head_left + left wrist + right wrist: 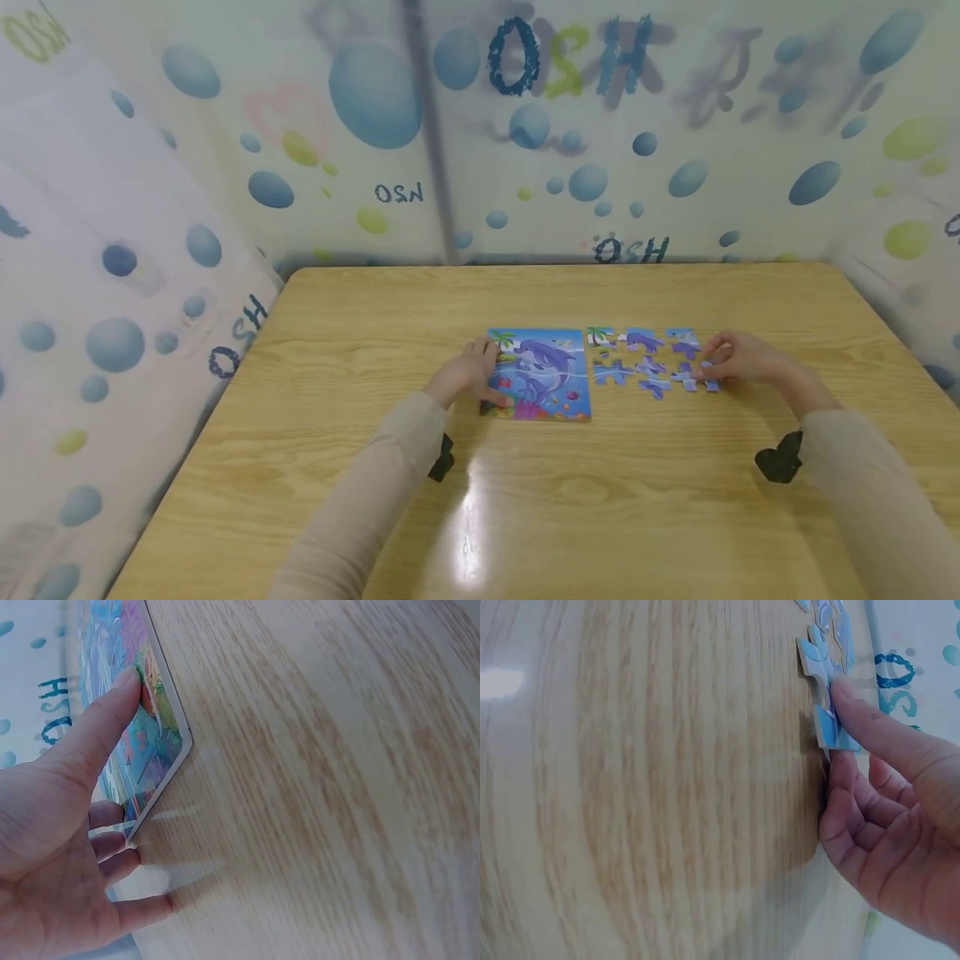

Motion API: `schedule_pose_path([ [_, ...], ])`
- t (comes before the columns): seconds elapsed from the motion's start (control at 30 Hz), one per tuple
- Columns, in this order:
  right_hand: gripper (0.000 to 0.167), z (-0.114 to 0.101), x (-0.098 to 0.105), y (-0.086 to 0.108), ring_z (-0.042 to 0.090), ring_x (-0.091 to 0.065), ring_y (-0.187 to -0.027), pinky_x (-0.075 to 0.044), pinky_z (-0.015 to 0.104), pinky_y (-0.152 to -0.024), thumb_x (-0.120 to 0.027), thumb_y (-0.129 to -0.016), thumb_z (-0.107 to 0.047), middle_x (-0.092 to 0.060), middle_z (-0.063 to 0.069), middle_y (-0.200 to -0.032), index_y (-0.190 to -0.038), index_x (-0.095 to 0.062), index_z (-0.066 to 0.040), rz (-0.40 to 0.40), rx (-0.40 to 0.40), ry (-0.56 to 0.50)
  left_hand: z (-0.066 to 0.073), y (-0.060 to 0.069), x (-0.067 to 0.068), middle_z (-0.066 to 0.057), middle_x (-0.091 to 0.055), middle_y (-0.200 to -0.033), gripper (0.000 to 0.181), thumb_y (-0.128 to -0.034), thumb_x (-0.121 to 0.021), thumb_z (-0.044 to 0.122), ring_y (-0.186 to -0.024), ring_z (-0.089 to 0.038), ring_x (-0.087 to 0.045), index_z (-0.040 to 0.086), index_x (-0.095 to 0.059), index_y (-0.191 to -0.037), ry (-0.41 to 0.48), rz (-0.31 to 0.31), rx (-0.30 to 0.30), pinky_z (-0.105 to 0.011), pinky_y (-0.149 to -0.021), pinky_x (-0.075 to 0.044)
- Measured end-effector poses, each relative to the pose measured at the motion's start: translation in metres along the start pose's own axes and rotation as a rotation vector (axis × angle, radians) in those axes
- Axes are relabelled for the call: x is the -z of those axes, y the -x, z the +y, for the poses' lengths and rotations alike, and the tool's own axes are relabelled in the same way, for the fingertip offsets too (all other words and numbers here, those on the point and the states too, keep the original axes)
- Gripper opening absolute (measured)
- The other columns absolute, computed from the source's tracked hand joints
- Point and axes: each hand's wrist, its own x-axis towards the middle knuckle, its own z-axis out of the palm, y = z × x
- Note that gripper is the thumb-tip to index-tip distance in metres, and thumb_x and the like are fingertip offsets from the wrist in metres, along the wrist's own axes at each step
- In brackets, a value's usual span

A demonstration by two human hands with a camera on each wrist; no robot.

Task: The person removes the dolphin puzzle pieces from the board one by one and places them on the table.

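Observation:
A square dolphin picture board [543, 375] lies flat on the table. My left hand [474, 375] rests at its left edge, with the thumb [112, 712] on the picture's lower corner and the other fingers spread along the side. To the right lie several loose jigsaw pieces [643, 340] with dolphin and palm tree parts, some of them close together. At their right end my right hand [746, 358] pinches a blue and purple jigsaw piece [826, 729] between thumb and forefinger. That piece sits against or very near a neighbouring piece [812, 656]; whether they interlock, I cannot tell.
The wood-grain table [600, 517] reaches to a back wall [480, 183] printed with blue and green bubbles and letters. A bright light reflection lies on the table's front part. Dark wrist mounts [780, 458] show below both sleeves.

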Motion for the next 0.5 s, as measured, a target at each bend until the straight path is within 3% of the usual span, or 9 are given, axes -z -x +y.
schedule_pose_path([
  [0.5, 0.057, -0.014, -0.002, 0.003, 0.016, -0.047, -0.069, -0.041, 0.028, -0.059, -0.070, -0.080, -0.026, -0.053, 0.010, -0.081, -0.106, -0.038, 0.012, 0.017, -0.026, 0.071, -0.002, 0.000, 0.001, -0.014, -0.010, -0.151, 0.093, -0.0763, -0.069, 0.046, -0.141, -0.030, -0.011, 0.005, -0.017, -0.143, 0.010, 0.004, -0.017, -0.041, -0.113, -0.024],
])
